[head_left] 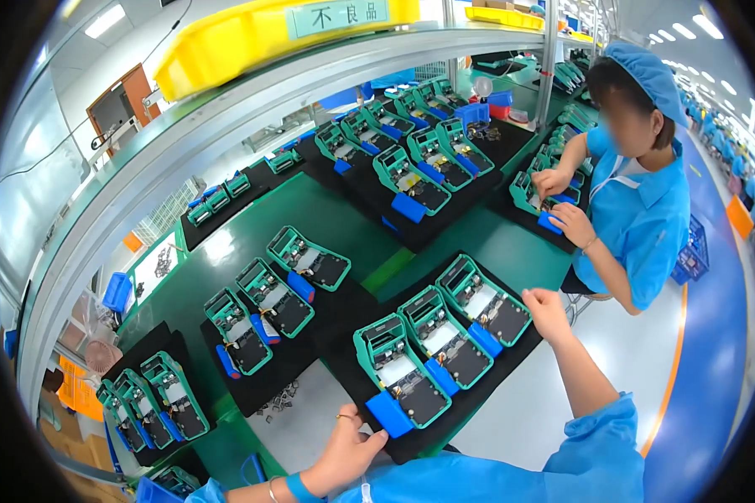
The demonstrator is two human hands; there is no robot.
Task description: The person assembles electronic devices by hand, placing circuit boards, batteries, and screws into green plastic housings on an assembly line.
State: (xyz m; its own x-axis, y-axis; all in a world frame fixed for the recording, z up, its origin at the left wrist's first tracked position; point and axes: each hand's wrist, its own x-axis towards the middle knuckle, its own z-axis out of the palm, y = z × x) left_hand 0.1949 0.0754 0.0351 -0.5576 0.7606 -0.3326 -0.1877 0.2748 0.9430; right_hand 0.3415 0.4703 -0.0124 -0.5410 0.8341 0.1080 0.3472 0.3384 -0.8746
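In front of me lies a black mat (pixel 466 392) bearing a row of three green plastic housings, the nearest (pixel 401 373) with electronic parts inside and a blue block (pixel 391 414) at its lower end. My left hand (pixel 349 444) grips the mat's near left corner, its thumb beside that blue block and some fingers hidden. At the opposite side, my right hand (pixel 549 315) is closed at the mat's right edge, by the corner of the farthest housing (pixel 482 299). Between these two stands the middle housing (pixel 445 335).
Another mat of housings (pixel 274 295) lies to the left, with small metal parts (pixel 278 401) below it. More housings (pixel 155 398) stand at far left. A co-worker (pixel 637 184) handles a housing at right. A yellow bin (pixel 260 42) sits on the metal rail overhead.
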